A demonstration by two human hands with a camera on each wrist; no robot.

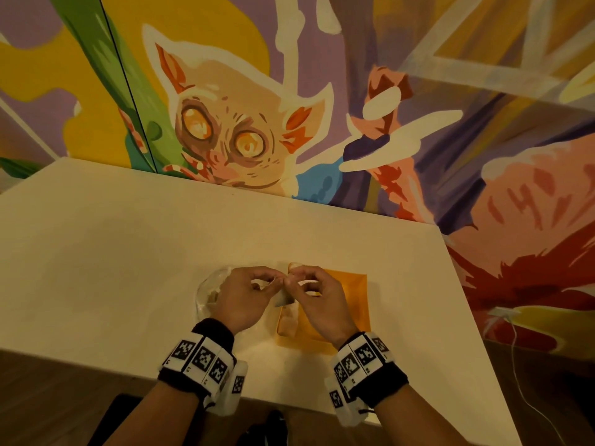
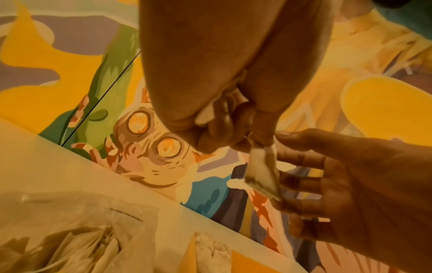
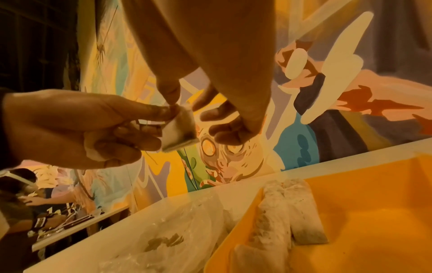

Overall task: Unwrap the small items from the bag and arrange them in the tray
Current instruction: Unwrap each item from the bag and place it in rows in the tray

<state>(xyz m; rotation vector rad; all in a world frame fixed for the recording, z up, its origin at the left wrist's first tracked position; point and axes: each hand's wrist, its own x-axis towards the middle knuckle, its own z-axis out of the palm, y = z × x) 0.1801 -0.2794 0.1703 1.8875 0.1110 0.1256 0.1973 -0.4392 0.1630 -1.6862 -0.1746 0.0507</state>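
Sachet (image 2: 263,171), small & white, held in the air above the tray's (image 1: 351,284) left edge, pinched at its top by both hands. Head view: left hand (image 1: 244,296) & right hand (image 1: 317,296) meet fingertip to fingertip; sachet mostly hidden behind them. Left-wrist view shows it hanging as a flat pouch w/ a dark lower edge; also a scrap of white paper (image 2: 205,114) curled into the left palm. Right-wrist view alone shows tray contents: approx. four white sachets (image 3: 287,208) lying along the left wall of the orange tray. Left of tray, touching it: clear bag (image 3: 168,230) on the table (image 1: 128,236), w/ more wrapped items (image 2: 77,253) inside; count unclear through the plastic.
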